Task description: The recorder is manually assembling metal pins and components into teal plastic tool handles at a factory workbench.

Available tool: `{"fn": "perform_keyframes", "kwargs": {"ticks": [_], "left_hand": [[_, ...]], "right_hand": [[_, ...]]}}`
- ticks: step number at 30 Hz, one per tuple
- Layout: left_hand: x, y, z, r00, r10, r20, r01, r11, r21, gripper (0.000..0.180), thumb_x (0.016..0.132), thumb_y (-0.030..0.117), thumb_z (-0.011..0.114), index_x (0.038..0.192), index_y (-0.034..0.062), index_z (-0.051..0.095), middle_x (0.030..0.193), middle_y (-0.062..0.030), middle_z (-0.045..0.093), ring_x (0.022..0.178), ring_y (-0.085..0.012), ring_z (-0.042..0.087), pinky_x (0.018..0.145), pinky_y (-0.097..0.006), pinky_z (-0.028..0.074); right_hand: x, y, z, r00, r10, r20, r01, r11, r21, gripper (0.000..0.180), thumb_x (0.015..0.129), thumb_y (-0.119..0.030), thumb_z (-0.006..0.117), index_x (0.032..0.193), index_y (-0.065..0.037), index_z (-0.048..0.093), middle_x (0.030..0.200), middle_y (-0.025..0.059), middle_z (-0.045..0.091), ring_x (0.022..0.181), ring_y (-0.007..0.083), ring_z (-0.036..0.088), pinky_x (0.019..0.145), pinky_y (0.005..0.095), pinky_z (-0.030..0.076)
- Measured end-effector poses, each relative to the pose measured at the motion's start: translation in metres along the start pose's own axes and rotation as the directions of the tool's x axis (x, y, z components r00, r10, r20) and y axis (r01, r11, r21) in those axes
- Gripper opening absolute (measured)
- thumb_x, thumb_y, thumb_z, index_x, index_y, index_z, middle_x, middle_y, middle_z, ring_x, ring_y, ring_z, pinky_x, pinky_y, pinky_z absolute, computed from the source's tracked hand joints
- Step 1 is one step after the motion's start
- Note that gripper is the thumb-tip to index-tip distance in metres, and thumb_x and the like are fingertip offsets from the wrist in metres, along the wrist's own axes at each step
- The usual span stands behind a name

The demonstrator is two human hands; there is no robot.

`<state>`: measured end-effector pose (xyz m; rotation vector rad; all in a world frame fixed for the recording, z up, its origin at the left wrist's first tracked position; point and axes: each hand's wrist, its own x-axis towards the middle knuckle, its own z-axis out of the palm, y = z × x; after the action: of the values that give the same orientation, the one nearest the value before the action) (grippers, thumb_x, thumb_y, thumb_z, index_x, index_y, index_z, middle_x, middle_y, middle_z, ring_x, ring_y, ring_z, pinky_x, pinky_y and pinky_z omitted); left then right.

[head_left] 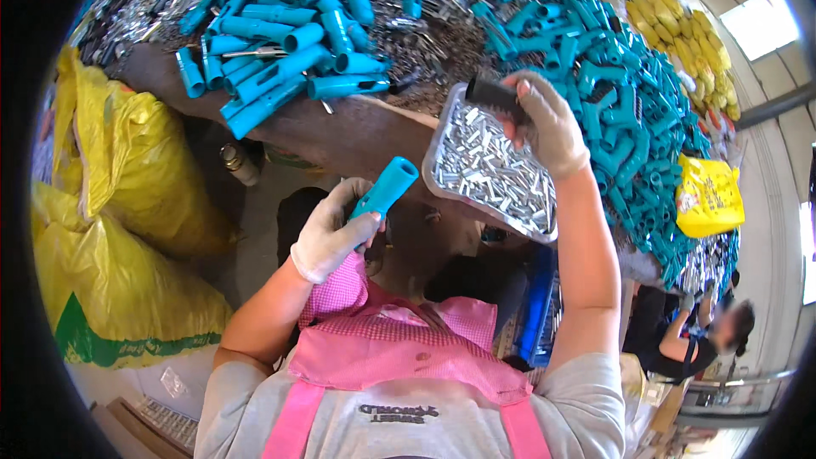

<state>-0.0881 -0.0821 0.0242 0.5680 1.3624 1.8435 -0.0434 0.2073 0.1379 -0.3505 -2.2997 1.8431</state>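
Observation:
My left hand (pixel 333 234), in a pale glove, is closed around a teal plastic tube-shaped handle (pixel 393 184). The handle tilts up to the right, its round open end facing away from me. My right hand (pixel 551 123), gloved too, is over a clear plastic tub (pixel 435 166) full of small silvery metal pins (pixel 489 157). Between its thumb and fingers is a black block-like piece (pixel 491 95), its exact kind unclear. This piece is over the tub's far edge. Part of the right fingers is hidden behind it.
Teal plastic handles (pixel 280 30) lie heaped across the bench (pixel 374 132), with dark metal parts (pixel 153 0) at the far left. Yellow sacks (pixel 144 170) stand on the left. A yellow bag (pixel 710 195) lies at the right. Another person (pixel 680 336) works at far right.

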Motion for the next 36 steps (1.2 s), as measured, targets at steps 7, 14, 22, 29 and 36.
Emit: {"fn": "perform_keyframes", "kwargs": {"ticks": [7, 14, 22, 29, 36], "left_hand": [[0.019, 0.006, 0.035, 0.943, 0.269, 0.195, -0.331, 0.724, 0.605, 0.032, 0.078, 0.015, 0.066, 0.105, 0.0032, 0.053, 0.075, -0.0153, 0.058, 0.07, -0.031, 0.061, 0.065, -0.037, 0.047], [0.009, 0.001, 0.048, 0.947, 0.183, 0.264, -0.317, 0.659, 0.682, 0.031, 0.077, 0.017, 0.065, 0.103, 0.0028, 0.055, 0.077, -0.016, 0.06, 0.069, -0.0318, 0.061, 0.065, -0.037, 0.048], [0.004, 0.009, 0.063, 0.973, 0.076, 0.219, -0.199, 0.759, 0.62, 0.033, 0.078, 0.017, 0.065, 0.104, 0.0001, 0.055, 0.077, -0.0139, 0.059, 0.071, -0.0237, 0.059, 0.066, -0.035, 0.046], [0.001, 0.009, 0.074, 0.934, 0.235, 0.268, -0.354, 0.702, 0.618, 0.032, 0.077, 0.016, 0.065, 0.103, 0.0009, 0.054, 0.08, -0.0154, 0.058, 0.072, -0.0296, 0.06, 0.067, -0.037, 0.047], [0.005, 0.019, 0.07, 0.892, 0.25, 0.377, -0.452, 0.48, 0.752, 0.032, 0.07, 0.009, 0.068, 0.099, 0.0033, 0.056, 0.077, -0.0141, 0.061, 0.067, -0.0302, 0.062, 0.062, -0.035, 0.049]], "right_hand": [[-0.087, 0.018, 0.024, 0.976, 0.218, -0.017, -0.218, 0.975, -0.031, 0.05, 0.096, -0.049, 0.038, 0.097, -0.004, 0.059, 0.062, 0.0049, 0.057, 0.042, 0.0073, 0.047, 0.037, 0.0195, 0.033], [-0.118, 0.032, 0.012, 0.983, 0.091, 0.161, -0.106, 0.991, 0.087, 0.058, 0.097, -0.048, 0.035, 0.132, -0.001, 0.039, 0.094, 0.0109, 0.061, 0.067, 0.0114, 0.057, 0.055, 0.0218, 0.043], [-0.14, 0.056, 0.021, 0.986, -0.16, 0.035, 0.13, 0.893, 0.431, 0.057, 0.087, -0.013, 0.062, 0.136, -0.003, 0.033, 0.122, 0.0175, 0.053, 0.109, 0.023, 0.054, 0.083, 0.0332, 0.046], [-0.149, 0.055, 0.029, 0.891, -0.271, -0.365, 0.444, 0.695, 0.566, 0.072, 0.083, -0.025, 0.069, 0.139, -0.013, 0.025, 0.103, 0.0137, 0.058, 0.089, 0.0222, 0.059, 0.073, 0.0308, 0.048], [-0.174, 0.045, -0.004, 0.988, -0.141, 0.063, 0.151, 0.969, -0.197, 0.029, 0.09, -0.015, 0.06, 0.115, -0.001, 0.058, 0.109, 0.0116, 0.061, 0.104, 0.0204, 0.057, 0.09, 0.0315, 0.043]]}}
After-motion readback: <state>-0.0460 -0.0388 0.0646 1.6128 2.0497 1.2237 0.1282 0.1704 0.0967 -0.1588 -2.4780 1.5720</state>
